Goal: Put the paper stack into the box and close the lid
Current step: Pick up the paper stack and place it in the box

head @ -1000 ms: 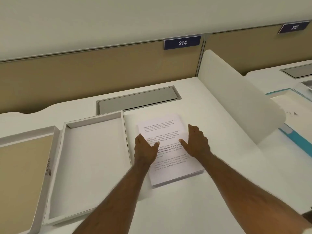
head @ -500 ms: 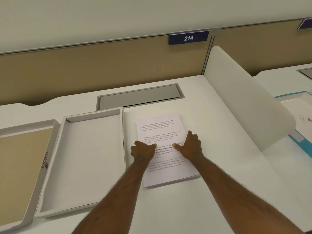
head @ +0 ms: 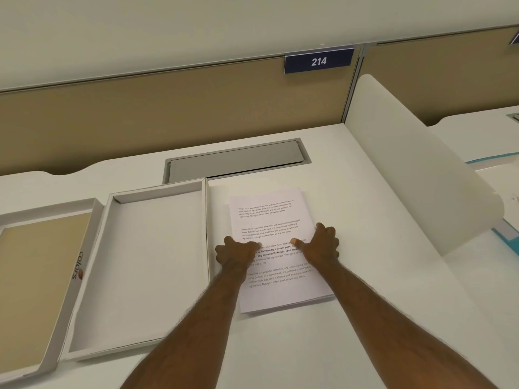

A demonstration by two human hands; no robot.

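A stack of printed white paper (head: 266, 214) lies flat on the white desk, just right of an open white box (head: 157, 189) that holds nothing. The lid (head: 39, 276), tan inside with "colors" printed on its side wall, lies upturned to the left of the box. My left hand (head: 236, 252) clasps the stack's left edge and my right hand (head: 320, 245) clasps its right edge. Both thumbs press on the top sheet. The fingers curl down at the stack's sides and their tips are hidden.
A grey cable hatch (head: 236, 161) is set into the desk behind the box and paper. A curved white divider (head: 415, 169) rises on the right, with a teal-edged item (head: 502, 234) beyond it. A tan partition carries a blue sign 214 (head: 318, 60).
Both hands have drawn together from open above the sheet to the stack's two side edges, and the thumbs now press on top. The stack has stayed on the desk.
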